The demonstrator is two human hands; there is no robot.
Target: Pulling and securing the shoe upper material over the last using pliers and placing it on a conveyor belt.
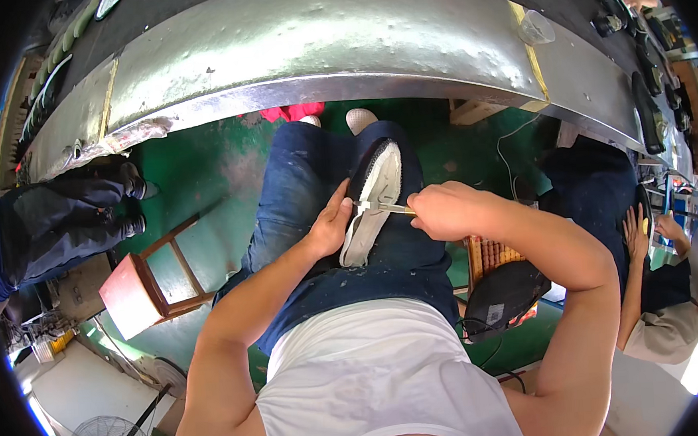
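A dark shoe with its pale underside (382, 176) turned up lies across my lap, toe pointing away from me. My left hand (332, 225) is closed around the shoe's left edge, with the thumb near its rim. In my right hand (446, 210) is a slim hand tool (394, 208) with a yellowish shaft and a pale, metallic-looking end. That end reaches over the middle of the underside, close to my left fingers. The tool's exact kind is too small to make out, and my right fingers cover its grip.
A metal-faced bench (307, 53) runs across ahead, with a clear plastic cup (535, 27) on it. To the left are a wooden stool (134, 293) and a standing person's legs. A black bag (507, 298) sits at right, near another person's hands (636, 234).
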